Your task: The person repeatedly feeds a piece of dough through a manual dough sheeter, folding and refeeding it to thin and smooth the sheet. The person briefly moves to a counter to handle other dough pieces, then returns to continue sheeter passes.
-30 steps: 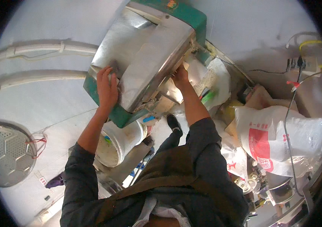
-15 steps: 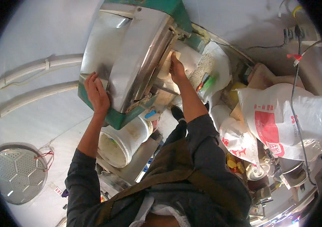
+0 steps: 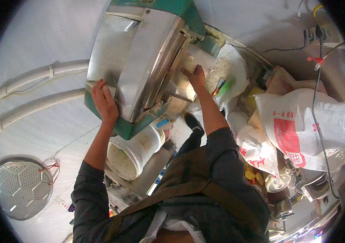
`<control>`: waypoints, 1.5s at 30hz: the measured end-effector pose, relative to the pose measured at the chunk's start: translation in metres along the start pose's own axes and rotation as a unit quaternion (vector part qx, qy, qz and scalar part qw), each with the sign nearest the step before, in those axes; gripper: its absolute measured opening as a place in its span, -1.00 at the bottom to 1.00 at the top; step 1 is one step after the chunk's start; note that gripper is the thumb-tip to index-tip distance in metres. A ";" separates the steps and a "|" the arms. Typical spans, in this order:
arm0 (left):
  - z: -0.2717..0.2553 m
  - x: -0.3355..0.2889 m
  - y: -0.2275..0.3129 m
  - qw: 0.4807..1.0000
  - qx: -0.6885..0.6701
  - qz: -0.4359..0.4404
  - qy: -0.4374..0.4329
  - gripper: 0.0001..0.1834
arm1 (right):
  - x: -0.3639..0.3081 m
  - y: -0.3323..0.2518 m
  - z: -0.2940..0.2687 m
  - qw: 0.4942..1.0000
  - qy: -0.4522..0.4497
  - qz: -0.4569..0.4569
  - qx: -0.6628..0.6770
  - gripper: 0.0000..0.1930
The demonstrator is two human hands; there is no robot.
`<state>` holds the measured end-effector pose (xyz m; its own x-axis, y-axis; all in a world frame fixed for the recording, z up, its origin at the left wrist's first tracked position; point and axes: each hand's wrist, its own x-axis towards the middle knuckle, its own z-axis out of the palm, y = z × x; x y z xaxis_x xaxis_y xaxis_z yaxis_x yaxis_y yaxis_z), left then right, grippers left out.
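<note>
My left hand lies with its fingers stretched out on the near left corner of a machine with a green body and a shiny metal cover. My right hand is over the metal chute on the machine's right side, its thumb and bent fingers apart. Beside its fingertips is a pale, dough-like piece on the chute; whether they touch it cannot be made out. Part of the chute is hidden behind the cover's edge.
A white bucket stands below the machine. To the right are an open sack of pale grains and a large white sack with a black cable across it. A round perforated metal plate is at the lower left.
My right hand has drawn back a little down and to the right, off the upper chute, and the pale piece shows beside it. My left hand stays on the machine.
</note>
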<state>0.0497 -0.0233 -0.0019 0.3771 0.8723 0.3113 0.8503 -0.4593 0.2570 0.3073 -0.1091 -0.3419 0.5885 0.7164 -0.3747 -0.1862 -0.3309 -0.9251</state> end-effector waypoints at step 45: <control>-0.016 -0.013 0.020 0.990 -0.084 0.066 0.096 -0.68 | -0.233 -0.208 -0.211 0.969 -0.130 0.085 0.194 -0.18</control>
<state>0.0559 -0.0460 0.0135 0.3911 0.7619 0.5163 0.7187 -0.6033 0.3458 0.3750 -0.3367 -0.0491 0.3157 0.8186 -0.4799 -0.5747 -0.2375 -0.7832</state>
